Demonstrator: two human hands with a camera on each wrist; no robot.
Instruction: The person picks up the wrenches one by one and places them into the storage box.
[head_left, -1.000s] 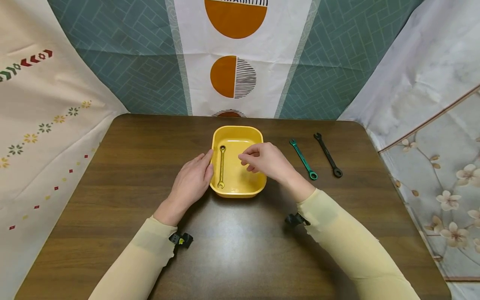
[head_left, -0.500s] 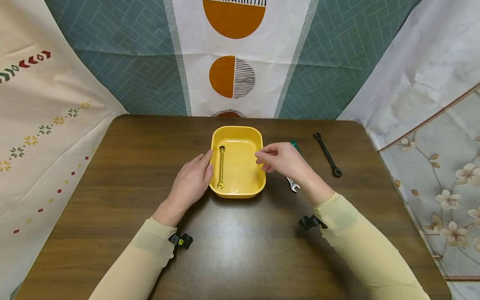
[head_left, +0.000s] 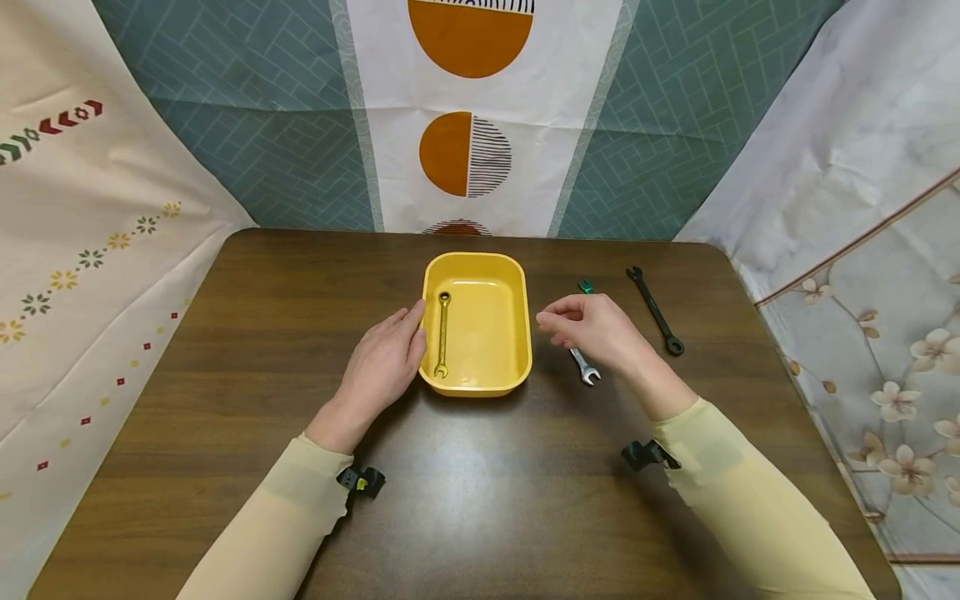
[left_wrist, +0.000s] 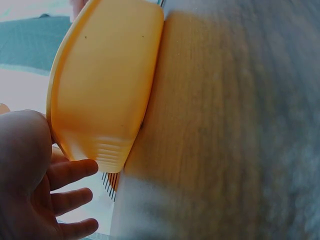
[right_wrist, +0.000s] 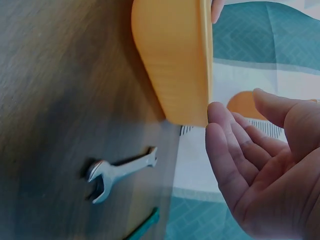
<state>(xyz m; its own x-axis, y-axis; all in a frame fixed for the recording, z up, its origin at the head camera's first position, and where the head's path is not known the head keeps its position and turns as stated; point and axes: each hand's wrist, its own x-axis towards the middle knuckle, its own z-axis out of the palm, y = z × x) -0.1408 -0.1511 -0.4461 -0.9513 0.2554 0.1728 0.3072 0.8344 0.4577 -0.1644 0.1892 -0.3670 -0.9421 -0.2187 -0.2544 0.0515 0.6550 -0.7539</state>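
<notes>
One silver wrench (head_left: pixel 584 367) beneath right fingers (head_left: pixel 558 321)

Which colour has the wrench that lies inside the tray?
The wrench is yellow-gold, close to the yellow tray; the head view shows it best.

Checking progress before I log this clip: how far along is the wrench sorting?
Done: one yellow wrench lies inside the yellow tub. In hand: nothing gripped; the left hand rests against the tub's side, and the right hand hovers empty over the silver wrench and green wrench. Left: those two and the black wrench all lie on the table.
</notes>
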